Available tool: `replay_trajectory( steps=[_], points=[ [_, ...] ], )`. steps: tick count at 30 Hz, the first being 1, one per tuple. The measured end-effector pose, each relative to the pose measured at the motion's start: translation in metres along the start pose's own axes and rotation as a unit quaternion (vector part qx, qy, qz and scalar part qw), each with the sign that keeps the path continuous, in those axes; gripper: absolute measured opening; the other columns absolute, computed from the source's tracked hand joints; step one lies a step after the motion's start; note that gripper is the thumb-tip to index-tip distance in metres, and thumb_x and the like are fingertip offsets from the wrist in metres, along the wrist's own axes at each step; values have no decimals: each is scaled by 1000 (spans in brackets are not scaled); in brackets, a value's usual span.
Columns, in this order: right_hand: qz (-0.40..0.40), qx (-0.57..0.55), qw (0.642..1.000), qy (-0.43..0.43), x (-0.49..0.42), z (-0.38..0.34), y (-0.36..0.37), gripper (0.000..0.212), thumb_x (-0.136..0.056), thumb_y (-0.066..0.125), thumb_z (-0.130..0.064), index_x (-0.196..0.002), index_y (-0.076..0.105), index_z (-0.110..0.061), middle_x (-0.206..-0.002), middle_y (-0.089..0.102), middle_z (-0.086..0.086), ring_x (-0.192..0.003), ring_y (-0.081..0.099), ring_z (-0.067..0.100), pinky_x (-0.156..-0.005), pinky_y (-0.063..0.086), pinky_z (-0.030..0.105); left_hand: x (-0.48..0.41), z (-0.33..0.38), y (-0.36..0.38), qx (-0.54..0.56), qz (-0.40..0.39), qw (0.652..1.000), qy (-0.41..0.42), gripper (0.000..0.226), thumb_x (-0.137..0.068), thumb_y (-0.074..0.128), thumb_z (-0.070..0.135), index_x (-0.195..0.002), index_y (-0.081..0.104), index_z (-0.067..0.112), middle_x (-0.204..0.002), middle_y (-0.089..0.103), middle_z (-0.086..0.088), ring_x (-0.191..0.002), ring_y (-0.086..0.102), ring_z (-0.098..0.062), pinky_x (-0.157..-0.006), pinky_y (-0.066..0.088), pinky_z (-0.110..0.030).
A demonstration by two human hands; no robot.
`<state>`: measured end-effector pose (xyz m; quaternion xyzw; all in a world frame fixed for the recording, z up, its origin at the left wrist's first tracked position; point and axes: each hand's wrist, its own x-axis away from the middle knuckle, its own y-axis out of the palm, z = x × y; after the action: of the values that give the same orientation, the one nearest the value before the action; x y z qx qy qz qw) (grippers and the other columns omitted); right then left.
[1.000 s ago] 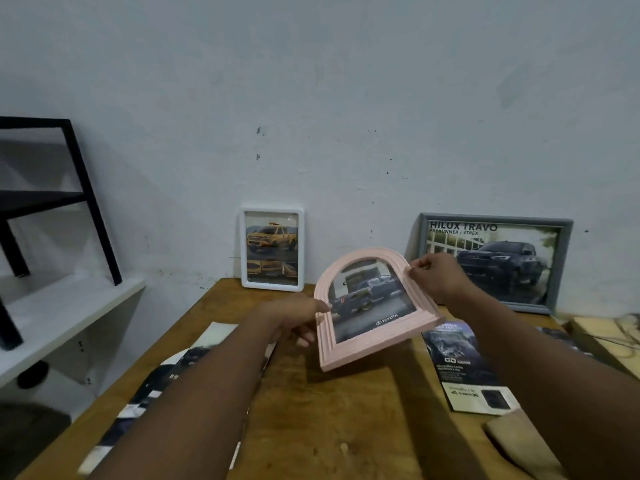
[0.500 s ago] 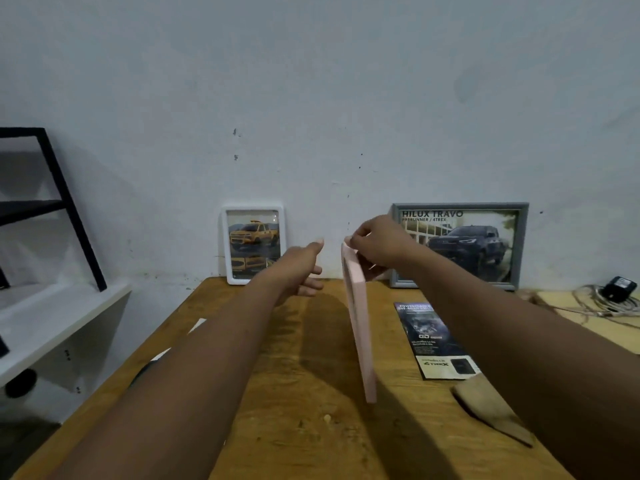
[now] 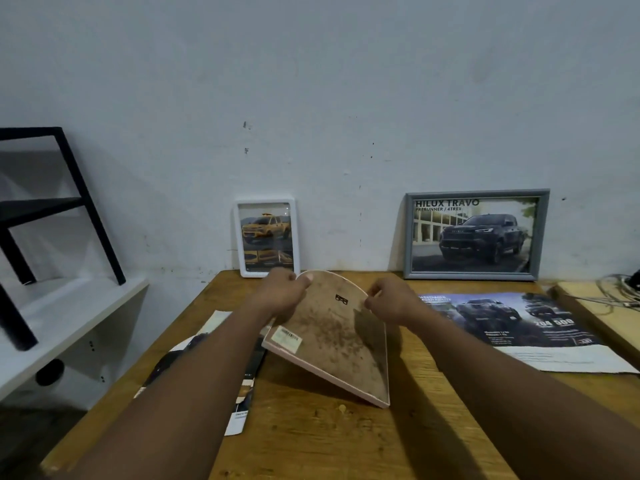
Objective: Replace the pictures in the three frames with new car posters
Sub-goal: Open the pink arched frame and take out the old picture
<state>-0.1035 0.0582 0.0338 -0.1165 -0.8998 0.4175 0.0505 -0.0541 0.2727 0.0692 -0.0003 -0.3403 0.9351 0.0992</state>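
I hold the pink arched frame (image 3: 332,337) above the wooden table (image 3: 311,441), its brown stained back board facing me, with a small black hanger near the top and a pale sticker at the lower left. My left hand (image 3: 278,294) grips the arch's upper left edge; my right hand (image 3: 389,301) pinches its upper right edge. The frame tilts, its bottom corner near the table. A white frame (image 3: 266,237) with a yellow truck picture and a grey frame (image 3: 476,235) with a dark Hilux picture lean against the wall.
A car poster (image 3: 519,327) lies flat on the table to the right. Another dark brochure (image 3: 239,372) lies under my left forearm. A white shelf with a black metal stand (image 3: 52,216) is at the left. Cables (image 3: 620,289) sit at the far right.
The pink frame has been turned round from picture side, through edge-on, to back side facing me. My left hand, which had let go, holds the arch again.
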Motion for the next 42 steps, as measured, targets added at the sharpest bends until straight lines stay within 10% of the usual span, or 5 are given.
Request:
replay_trajectory(
  steps=[6, 14, 23, 42],
  points=[
    [33, 100, 994, 2, 10, 44, 26, 36, -95, 58, -36, -126, 56, -20, -134, 50, 8, -123, 47, 28, -103, 44, 46, 14, -24, 42, 0, -58, 997, -46, 39, -104, 52, 42, -125, 62, 11, -106, 66, -3, -92, 65, -20, -67, 52, -33],
    [44, 208, 976, -41, 7, 50, 35, 40, -100, 40, -36, -136, 47, -19, -141, 48, 7, -128, 42, 32, -105, 38, 48, 8, -45, 66, -180, 3, 983, 34, 37, -99, 55, 49, -119, 64, 19, -114, 67, -1, -98, 64, -20, -87, 59, -42],
    [-16, 206, 968, -142, -27, 32, 44, 52, -101, 41, -42, -150, 35, -23, -156, 40, 3, -147, 28, 23, -117, 26, 48, -2, -54, 93, -64, 2, 990, 128, 61, -103, 35, 55, -158, 28, 29, -159, 40, -1, -143, 41, -22, -115, 37, -45],
    [50, 252, 954, -154, -57, 23, 57, 44, -97, 44, -51, -129, 47, -20, -124, 60, 5, -112, 55, 23, -102, 39, 41, -10, -63, 106, -98, 35, 989, 101, 61, -105, 23, 59, -156, 31, 26, -156, 45, -2, -139, 46, -25, -110, 38, -42]
  ],
)
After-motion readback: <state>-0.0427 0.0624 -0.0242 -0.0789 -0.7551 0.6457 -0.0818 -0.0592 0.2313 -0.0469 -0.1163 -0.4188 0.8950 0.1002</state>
